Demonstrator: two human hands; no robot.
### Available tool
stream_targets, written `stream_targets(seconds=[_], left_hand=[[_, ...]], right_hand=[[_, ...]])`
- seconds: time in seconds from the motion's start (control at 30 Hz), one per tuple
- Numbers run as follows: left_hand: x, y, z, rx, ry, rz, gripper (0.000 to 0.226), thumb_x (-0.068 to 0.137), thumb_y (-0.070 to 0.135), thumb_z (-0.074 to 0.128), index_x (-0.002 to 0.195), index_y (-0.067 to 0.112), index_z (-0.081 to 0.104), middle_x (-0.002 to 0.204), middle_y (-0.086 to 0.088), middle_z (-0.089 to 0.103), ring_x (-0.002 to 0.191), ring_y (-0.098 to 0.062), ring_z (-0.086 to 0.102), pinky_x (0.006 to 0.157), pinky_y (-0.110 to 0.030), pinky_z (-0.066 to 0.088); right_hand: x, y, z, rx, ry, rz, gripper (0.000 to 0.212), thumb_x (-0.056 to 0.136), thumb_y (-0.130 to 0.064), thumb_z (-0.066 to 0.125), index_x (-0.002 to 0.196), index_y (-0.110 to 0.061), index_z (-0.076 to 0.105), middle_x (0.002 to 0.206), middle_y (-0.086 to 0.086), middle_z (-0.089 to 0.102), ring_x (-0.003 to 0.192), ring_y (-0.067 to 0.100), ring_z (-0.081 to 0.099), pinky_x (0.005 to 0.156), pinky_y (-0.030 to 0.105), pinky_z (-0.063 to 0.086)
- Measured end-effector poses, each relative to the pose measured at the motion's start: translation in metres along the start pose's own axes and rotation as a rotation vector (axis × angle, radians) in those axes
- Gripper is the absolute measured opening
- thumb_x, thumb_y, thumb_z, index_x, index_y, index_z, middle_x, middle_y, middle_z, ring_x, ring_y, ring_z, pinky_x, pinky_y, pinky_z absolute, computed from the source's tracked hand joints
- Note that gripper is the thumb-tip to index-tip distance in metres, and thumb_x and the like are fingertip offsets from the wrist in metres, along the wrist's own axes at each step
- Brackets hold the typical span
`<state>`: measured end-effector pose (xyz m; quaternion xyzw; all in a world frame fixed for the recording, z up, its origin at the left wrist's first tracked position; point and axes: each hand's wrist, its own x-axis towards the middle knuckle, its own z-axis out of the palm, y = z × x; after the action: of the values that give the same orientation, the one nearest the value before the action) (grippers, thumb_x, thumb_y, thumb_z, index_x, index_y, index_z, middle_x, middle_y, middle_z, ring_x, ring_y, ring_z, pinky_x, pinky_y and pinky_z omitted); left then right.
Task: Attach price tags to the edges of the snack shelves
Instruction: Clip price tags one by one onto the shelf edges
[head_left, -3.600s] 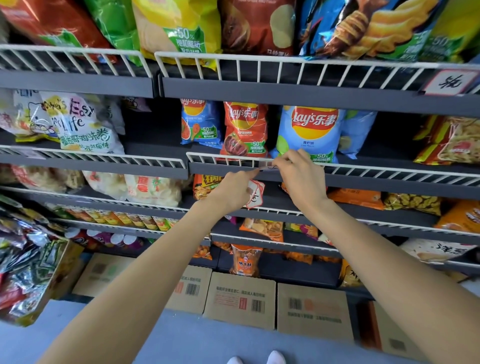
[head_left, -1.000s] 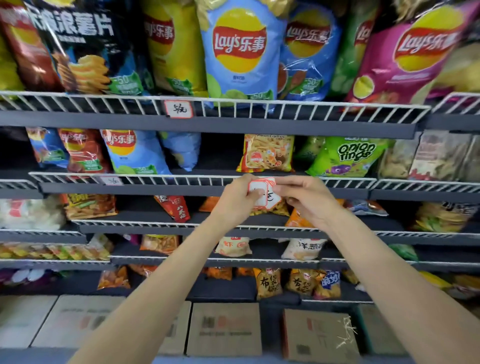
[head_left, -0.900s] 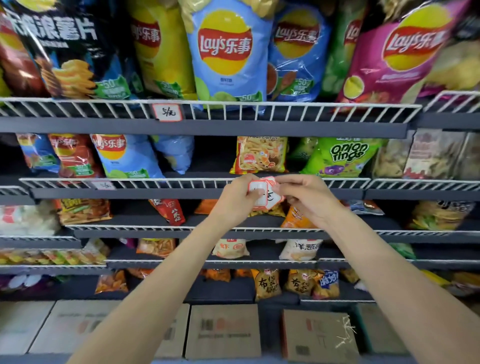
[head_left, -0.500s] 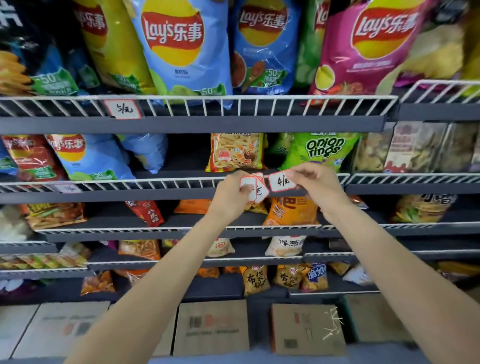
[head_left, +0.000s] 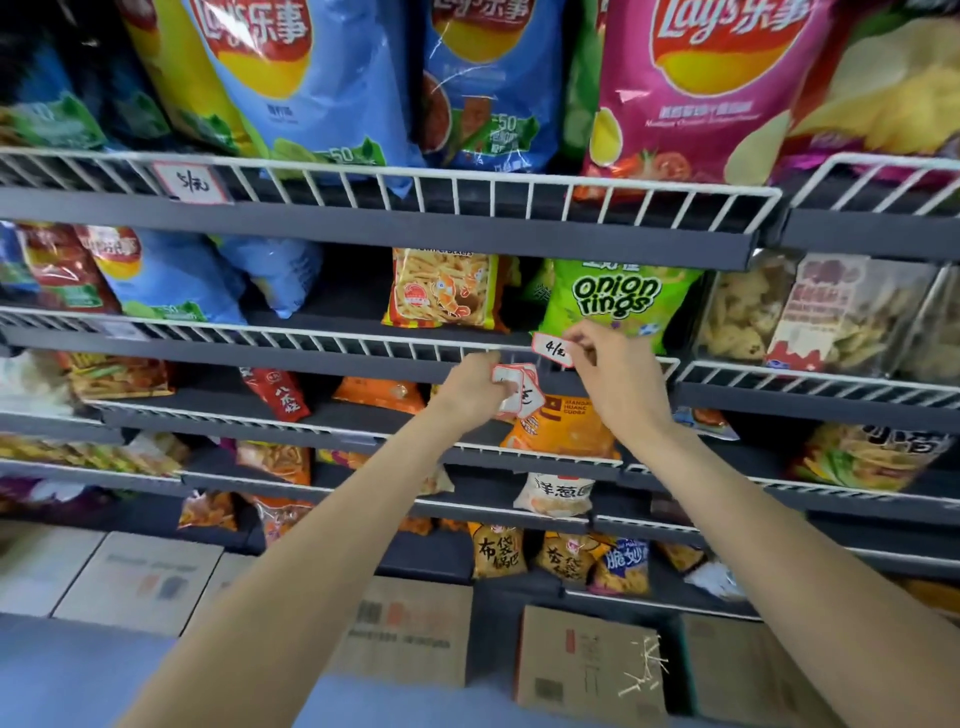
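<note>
- White tag (head_left: 553, 349) with a red border, pinched in the right hand (head_left: 615, 371), sits against the wire rail (head_left: 332, 340) of the second shelf, just below the onion rings bag (head_left: 615, 299).
- Left hand (head_left: 475, 387), just left of the right and a little lower, grips a small stack of tags (head_left: 517, 387) in curled fingers.
- Another tag (head_left: 191, 183) already hangs on the top shelf rail (head_left: 467, 179), far left, under the blue chip bag (head_left: 306, 78).
- Pink chip bag (head_left: 696, 88) stands on the top shelf to the right.
- Cardboard boxes (head_left: 587, 660) line the floor under the shelves.
</note>
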<state>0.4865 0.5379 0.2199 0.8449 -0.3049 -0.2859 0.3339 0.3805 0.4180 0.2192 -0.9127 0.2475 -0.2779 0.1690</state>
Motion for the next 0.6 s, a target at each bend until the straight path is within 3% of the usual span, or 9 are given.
stream_targets(seconds=[0.07,0.17,0.2,0.27,0.33,0.4,0.47,0.5,0.6], left_hand=[[0.001,-0.002,0.001,-0.003,-0.012,-0.001,0.045,0.094,0.012,0.051,0.137,0.004,0.04,0.141,-0.013,0.044,0.131,-0.027,0.041,0.104,-0.033,0.033],[0.001,-0.008,0.0,0.003,-0.005,0.035,0.056,0.095,0.014,0.051,0.145,0.008,0.028,0.151,-0.009,0.034,0.136,-0.024,0.035,0.109,-0.029,0.029],[0.002,-0.012,-0.001,0.009,-0.001,0.043,0.055,0.095,0.013,0.051,0.145,0.01,0.029,0.15,-0.008,0.035,0.131,-0.022,0.042,0.104,-0.022,0.035],[0.003,-0.019,-0.002,0.041,-0.013,0.069,0.053,0.095,0.013,0.05,0.144,0.014,0.032,0.147,-0.007,0.04,0.097,-0.014,0.056,0.069,0.0,0.04],[0.002,-0.025,-0.005,0.079,-0.017,0.107,0.051,0.095,0.012,0.049,0.143,0.017,0.035,0.144,-0.007,0.045,0.073,-0.009,0.05,0.05,0.0,0.037],[0.001,-0.03,-0.009,0.134,-0.02,0.14,0.051,0.094,0.01,0.049,0.143,0.02,0.036,0.143,-0.007,0.046,0.069,-0.014,0.055,0.057,-0.011,0.044],[-0.001,-0.031,-0.012,0.196,-0.043,0.159,0.052,0.095,0.009,0.048,0.143,0.022,0.036,0.146,-0.005,0.042,0.083,-0.019,0.061,0.072,-0.026,0.048],[-0.002,-0.032,-0.013,0.221,-0.054,0.165,0.052,0.095,0.009,0.047,0.144,0.023,0.035,0.146,-0.005,0.041,0.087,-0.019,0.06,0.074,-0.024,0.046],[0.0,-0.034,-0.014,0.258,-0.068,0.182,0.053,0.095,0.007,0.045,0.145,0.023,0.033,0.145,-0.01,0.042,0.061,-0.014,0.054,0.054,-0.011,0.044]], right_hand=[[0.001,0.0,0.004,0.003,0.014,-0.032,0.012,0.092,-0.015,0.057,0.097,-0.01,0.066,0.078,0.009,0.07,0.07,0.024,0.066,0.061,0.037,0.055],[0.005,0.001,0.01,0.029,0.024,-0.06,0.008,0.09,-0.009,0.058,0.091,-0.007,0.066,0.076,0.008,0.067,0.068,0.02,0.063,0.063,0.039,0.054],[0.006,0.002,0.012,0.039,0.033,-0.066,0.007,0.089,-0.007,0.059,0.089,-0.006,0.066,0.078,0.008,0.066,0.07,0.019,0.062,0.065,0.038,0.054],[0.009,0.002,0.014,0.074,0.054,-0.068,0.007,0.088,-0.004,0.06,0.088,-0.005,0.067,0.08,0.008,0.065,0.073,0.019,0.061,0.068,0.036,0.053],[0.01,0.0,0.015,0.097,0.065,-0.082,0.007,0.087,-0.004,0.062,0.087,-0.005,0.068,0.08,0.008,0.065,0.072,0.016,0.058,0.067,0.029,0.051],[0.009,-0.001,0.018,0.102,0.053,-0.1,0.008,0.087,-0.004,0.062,0.088,-0.006,0.069,0.081,0.009,0.066,0.071,0.015,0.057,0.066,0.027,0.049],[0.009,-0.004,0.022,0.096,0.02,-0.105,0.009,0.088,-0.006,0.061,0.089,-0.007,0.069,0.085,0.009,0.065,0.072,0.018,0.059,0.067,0.033,0.053],[0.008,-0.005,0.025,0.071,-0.001,-0.104,0.01,0.089,-0.009,0.06,0.091,-0.007,0.07,0.088,0.009,0.065,0.074,0.019,0.061,0.067,0.035,0.054],[0.008,-0.006,0.031,-0.095,-0.049,-0.103,0.017,0.091,-0.019,0.058,0.098,-0.012,0.071,0.1,0.006,0.064,0.085,0.022,0.062,0.064,0.029,0.049]])
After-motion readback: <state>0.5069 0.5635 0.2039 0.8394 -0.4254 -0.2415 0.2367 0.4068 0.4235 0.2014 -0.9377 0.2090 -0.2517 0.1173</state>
